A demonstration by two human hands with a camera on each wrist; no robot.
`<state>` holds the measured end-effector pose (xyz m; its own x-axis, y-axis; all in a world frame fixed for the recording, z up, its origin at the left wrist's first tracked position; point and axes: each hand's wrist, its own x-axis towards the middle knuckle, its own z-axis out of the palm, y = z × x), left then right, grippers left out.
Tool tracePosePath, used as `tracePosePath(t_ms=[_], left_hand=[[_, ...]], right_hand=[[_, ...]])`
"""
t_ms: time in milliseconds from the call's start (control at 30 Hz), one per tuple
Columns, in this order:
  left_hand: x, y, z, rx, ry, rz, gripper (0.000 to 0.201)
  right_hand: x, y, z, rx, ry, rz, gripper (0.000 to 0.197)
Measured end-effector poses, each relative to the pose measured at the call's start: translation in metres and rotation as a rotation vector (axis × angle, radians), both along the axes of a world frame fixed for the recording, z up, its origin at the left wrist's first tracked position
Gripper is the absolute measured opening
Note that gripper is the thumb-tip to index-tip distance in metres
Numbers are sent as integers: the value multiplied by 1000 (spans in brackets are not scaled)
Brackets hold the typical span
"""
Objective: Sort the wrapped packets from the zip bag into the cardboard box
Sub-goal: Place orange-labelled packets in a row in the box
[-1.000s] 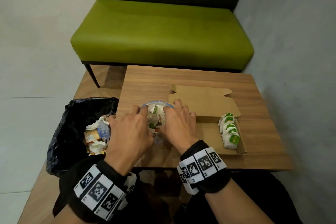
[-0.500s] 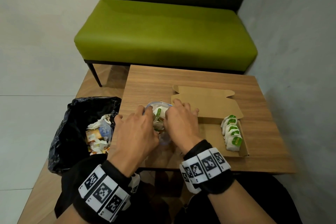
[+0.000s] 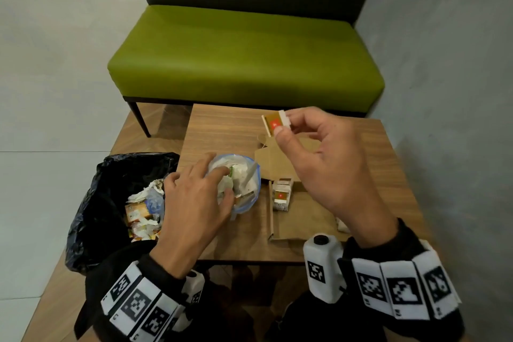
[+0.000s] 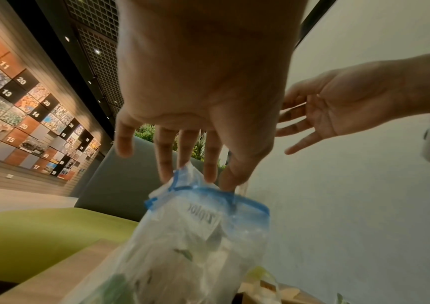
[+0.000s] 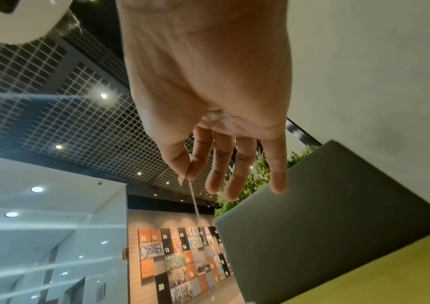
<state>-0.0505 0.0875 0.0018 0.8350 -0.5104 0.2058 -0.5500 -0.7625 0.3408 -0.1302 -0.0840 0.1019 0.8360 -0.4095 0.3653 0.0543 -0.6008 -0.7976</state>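
Note:
The clear zip bag [image 3: 244, 179] with a blue rim stands open on the table, full of wrapped packets. My left hand [image 3: 224, 183] pinches its near rim; in the left wrist view my left hand [image 4: 203, 181] has its fingertips at the blue rim of the zip bag [image 4: 195, 236]. My right hand [image 3: 284, 124] is raised above the cardboard box [image 3: 302, 219], pinching an orange and white packet [image 3: 274, 123] between thumb and forefinger. The packet [image 5: 194, 197] shows edge-on below my right hand [image 5: 188, 178]. Several orange packets [image 3: 281, 194] stand at the box's left end.
The box's lid [image 3: 273, 158] lies open behind the box. A black trash bag [image 3: 111, 203] with torn wrappers sits left of the wooden table [image 3: 222, 130]. A green bench [image 3: 244, 58] stands beyond the table, and a grey wall runs along the right.
My right hand has come out of the bag and risen up and to the right with an orange packet pinched in it. My left hand stays at the bag's mouth.

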Motion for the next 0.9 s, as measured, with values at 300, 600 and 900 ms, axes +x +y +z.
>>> tracePosePath(t_ms=[300,600,900], left_hand=[[-26,-27,21,-495,377,-360,41],[-55,-33,-10,-687,730,-453,16],[-73,-35,-25,-702,770,-276,16]], right_hand=[[-18,3,17,116,-83,156,11],[-36,-9,2,181,-47,83,10],[-61,-6,-16,280,-17,30,9]])
